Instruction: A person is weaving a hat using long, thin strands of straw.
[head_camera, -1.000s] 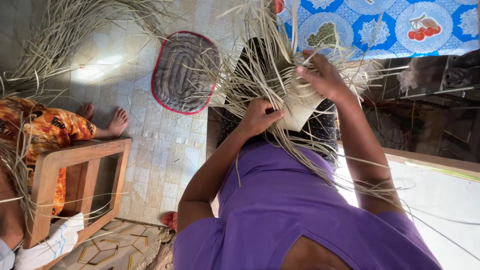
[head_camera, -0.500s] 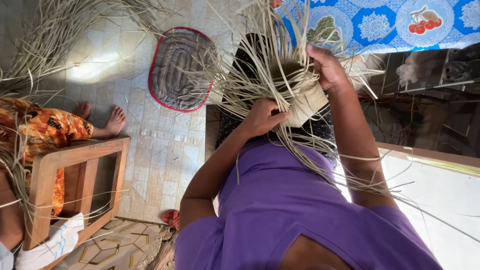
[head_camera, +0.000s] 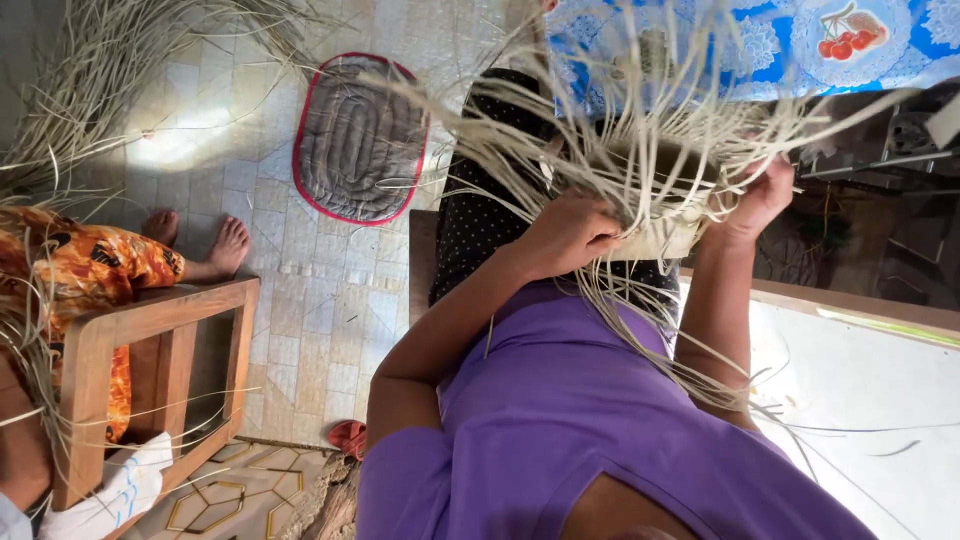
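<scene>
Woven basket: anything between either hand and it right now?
Nothing visible. The left hand rests directly on the woven basket at its near side, and the right hand grips its right edge. Only the basket's own loose straw strands fan out around and over both hands.

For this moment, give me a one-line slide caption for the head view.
Both hands, left hand and right hand, grip a half-woven straw basket bristling with loose strands, above a tiled floor.
</scene>
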